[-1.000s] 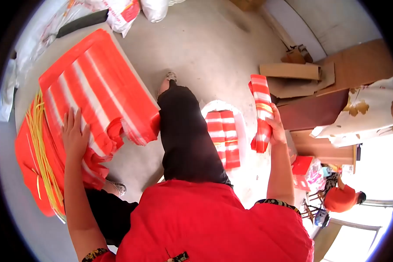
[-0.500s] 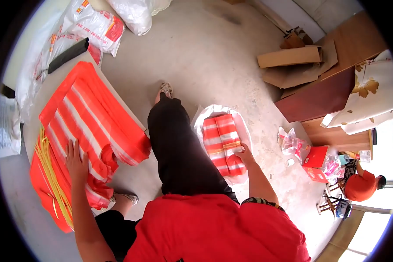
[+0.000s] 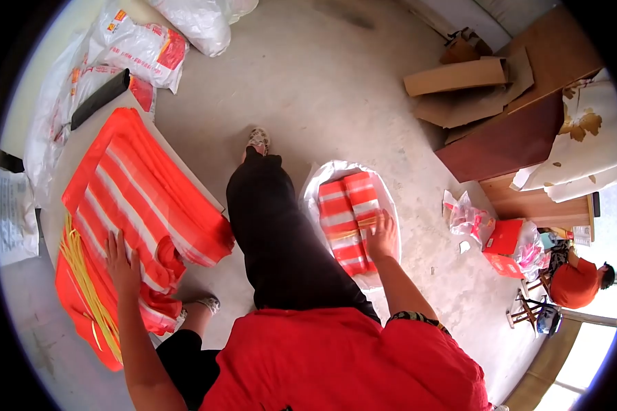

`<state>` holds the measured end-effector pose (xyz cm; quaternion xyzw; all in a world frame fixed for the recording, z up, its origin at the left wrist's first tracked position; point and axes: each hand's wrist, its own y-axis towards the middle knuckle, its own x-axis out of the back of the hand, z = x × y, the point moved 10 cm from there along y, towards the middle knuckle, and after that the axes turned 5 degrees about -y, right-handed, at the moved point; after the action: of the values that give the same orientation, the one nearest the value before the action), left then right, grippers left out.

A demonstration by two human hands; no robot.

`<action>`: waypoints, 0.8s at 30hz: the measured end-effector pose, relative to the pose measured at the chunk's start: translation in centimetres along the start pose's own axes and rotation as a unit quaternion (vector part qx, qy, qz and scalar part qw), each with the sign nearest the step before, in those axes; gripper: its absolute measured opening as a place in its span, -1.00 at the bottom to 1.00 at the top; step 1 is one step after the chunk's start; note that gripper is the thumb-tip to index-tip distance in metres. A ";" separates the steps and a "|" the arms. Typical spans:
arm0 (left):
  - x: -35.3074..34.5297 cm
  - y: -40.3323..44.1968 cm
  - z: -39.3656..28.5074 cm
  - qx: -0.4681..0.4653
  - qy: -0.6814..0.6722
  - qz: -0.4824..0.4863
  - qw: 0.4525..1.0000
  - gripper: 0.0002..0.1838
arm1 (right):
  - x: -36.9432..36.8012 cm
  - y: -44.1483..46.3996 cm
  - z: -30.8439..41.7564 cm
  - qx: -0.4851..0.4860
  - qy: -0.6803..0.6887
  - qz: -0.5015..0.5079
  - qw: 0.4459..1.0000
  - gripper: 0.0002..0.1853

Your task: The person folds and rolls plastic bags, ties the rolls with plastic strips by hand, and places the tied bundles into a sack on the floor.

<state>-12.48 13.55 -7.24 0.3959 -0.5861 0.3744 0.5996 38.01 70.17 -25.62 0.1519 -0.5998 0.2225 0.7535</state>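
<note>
Head view: L hand (image 3: pixel 122 266) lies flat, fingers extended & slightly spread, on the striped cloth stack (image 3: pixel 134 185), red/white, nothing visibly gripped; stack runs out past those fingertips & off to their R. Yellow strips (image 3: pixel 89 284) just L of the same fingers, on plain red cloth (image 3: pixel 72 308). Dark roll (image 3: pixel 101 99) well beyond L fingertips, w/ white sacks (image 3: pixel 140 51) past it. R hand (image 3: pixel 384 238) has fingers fairly straight, touching the right bundle (image 3: pixel 360 195); can't tell if they pinch it. Left bundle (image 3: pixel 336 212) just L of R fingers, both striped, in a white bag (image 3: pixel 310 188). Cardboard (image 3: pixel 456 77) well beyond R fingers, to their R; red box (image 3: pixel 506 236) & seated person (image 3: pixel 574 284) farther R.
</note>
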 end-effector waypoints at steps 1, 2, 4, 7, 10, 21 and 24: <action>0.1 0.0 -0.1 0.002 0.005 -0.001 1.000 -0.33 | 0.0 -0.3 1.7 0.013 -0.021 0.024 0.999 -0.32; 0.1 -0.1 -0.2 0.005 0.011 -0.002 1.000 -0.34 | -0.1 -0.6 3.3 0.027 -0.041 0.050 0.998 -0.29; 0.4 0.0 -0.5 -0.009 -0.001 -0.001 1.000 -0.34 | -1.4 -0.6 3.8 0.038 -0.068 0.082 0.994 -0.24; 0.7 -0.2 -0.5 -0.010 -0.003 -0.001 1.000 -0.34 | -4.4 -0.2 2.0 0.036 -0.083 0.105 0.990 -0.23; 0.8 -0.3 -0.9 -0.004 -0.006 -0.001 1.000 -0.34 | -5.4 -0.2 1.2 0.050 -0.070 0.116 0.990 -0.23; 1.3 -0.3 -1.3 0.007 -0.001 0.011 1.000 -0.32 | -1.8 0.6 3.8 0.052 -0.021 0.020 0.998 -0.22; 1.3 -0.2 -1.4 0.000 -0.006 0.009 1.000 -0.32 | 0.4 2.2 8.1 0.104 0.070 -0.017 0.992 -0.23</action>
<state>-11.71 14.69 -5.96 0.3929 -0.5931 0.3774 0.5928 30.16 68.05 -23.40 0.2234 -0.5162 0.2811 0.7776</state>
